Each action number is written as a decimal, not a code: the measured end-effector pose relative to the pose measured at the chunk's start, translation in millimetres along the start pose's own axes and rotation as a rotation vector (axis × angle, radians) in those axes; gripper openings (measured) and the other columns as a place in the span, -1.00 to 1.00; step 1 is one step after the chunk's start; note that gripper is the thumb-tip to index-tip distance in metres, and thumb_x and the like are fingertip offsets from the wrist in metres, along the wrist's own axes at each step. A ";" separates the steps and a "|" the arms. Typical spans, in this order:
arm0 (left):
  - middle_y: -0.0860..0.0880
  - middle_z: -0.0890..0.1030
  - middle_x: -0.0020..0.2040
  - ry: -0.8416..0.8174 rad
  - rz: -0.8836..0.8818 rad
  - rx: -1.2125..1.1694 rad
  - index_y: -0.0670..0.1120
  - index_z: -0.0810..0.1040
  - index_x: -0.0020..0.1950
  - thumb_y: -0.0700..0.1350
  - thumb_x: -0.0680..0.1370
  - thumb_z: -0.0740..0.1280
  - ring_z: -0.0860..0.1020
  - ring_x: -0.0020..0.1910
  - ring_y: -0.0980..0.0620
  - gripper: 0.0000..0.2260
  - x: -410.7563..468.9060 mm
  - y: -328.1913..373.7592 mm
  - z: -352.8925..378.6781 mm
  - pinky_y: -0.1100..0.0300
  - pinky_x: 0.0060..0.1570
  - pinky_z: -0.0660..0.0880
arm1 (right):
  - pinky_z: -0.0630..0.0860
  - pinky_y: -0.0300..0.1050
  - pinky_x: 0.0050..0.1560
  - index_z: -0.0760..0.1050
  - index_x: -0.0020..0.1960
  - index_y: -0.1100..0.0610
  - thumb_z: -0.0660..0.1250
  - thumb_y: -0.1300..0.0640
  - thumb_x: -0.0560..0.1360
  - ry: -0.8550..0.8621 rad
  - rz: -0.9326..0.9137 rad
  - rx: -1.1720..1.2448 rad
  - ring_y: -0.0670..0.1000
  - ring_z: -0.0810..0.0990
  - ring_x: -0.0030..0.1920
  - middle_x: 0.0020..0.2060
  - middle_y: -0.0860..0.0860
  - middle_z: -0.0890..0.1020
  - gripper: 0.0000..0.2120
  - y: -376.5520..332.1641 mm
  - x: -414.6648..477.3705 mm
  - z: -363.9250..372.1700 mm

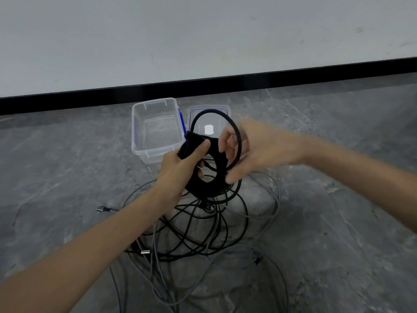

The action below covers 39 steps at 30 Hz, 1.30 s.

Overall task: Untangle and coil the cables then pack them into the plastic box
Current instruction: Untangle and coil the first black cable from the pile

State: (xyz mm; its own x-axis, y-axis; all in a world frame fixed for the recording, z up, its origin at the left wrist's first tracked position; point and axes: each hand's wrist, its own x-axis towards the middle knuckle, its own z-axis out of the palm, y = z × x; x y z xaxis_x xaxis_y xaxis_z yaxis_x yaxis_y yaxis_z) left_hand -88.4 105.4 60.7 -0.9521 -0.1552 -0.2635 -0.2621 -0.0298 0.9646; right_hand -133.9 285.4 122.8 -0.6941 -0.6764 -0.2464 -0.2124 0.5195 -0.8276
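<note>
Tangle lies on floor, nearside of box. Left hand: grip clamped on coil, just before box. Right hand at coil's loose turn, blurred; grip cannot be told. Coil near upright, long axis rising boxward. Advise matching each turn, trailing cable kept slack.

Black coil held upright, tangled cables below, clear box open beyond

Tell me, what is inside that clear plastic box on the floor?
Nothing shows inside the plastic box but its bare bottom. The black cable coil in the left hand covers its near right corner.
</note>
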 end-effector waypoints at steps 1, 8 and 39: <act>0.03 0.50 -0.40 -0.047 -0.008 -0.018 -0.16 0.57 -0.09 0.05 0.51 0.40 0.43 -0.50 0.12 -0.73 -0.8 0.3 -2.5 0.28 -0.44 0.42 | 0.58 -0.20 -0.09 0.47 0.10 0.20 0.58 0.35 0.25 -0.147 0.010 0.105 0.02 0.69 -0.09 -0.12 0.05 0.65 -0.52 -0.1 -5.2 -16.4; 0.04 0.42 -0.41 -0.232 -0.087 -0.043 -0.06 0.56 -0.21 0.11 0.45 0.41 0.37 -0.49 0.12 -0.75 -3.9 5.5 2.5 0.24 -0.42 0.40 | 0.57 -0.05 0.14 0.48 0.23 0.20 0.27 0.19 0.53 0.112 0.152 0.668 0.09 0.61 0.03 0.01 0.13 0.64 -0.73 51.2 13.7 -39.8; 0.09 0.36 -0.48 -0.231 -0.307 -0.216 -0.17 0.61 0.09 0.30 0.39 0.34 0.34 -0.53 0.17 -0.43 -8.5 11.8 15.7 0.33 -0.46 0.40 | 0.63 -0.16 -0.19 0.68 -0.21 0.17 0.14 0.19 0.60 -0.031 0.332 1.202 -0.02 0.68 -0.22 -0.21 0.07 0.68 -0.62 88.5 21.0 53.4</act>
State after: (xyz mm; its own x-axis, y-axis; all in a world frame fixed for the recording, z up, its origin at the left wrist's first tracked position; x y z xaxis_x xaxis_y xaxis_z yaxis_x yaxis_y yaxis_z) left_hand -85.8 121.8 74.0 -0.8521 0.1169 -0.5102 -0.5225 -0.2497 0.8153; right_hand -130.5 289.3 17.5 -0.5736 -0.6245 -0.5302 0.7446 -0.1276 -0.6552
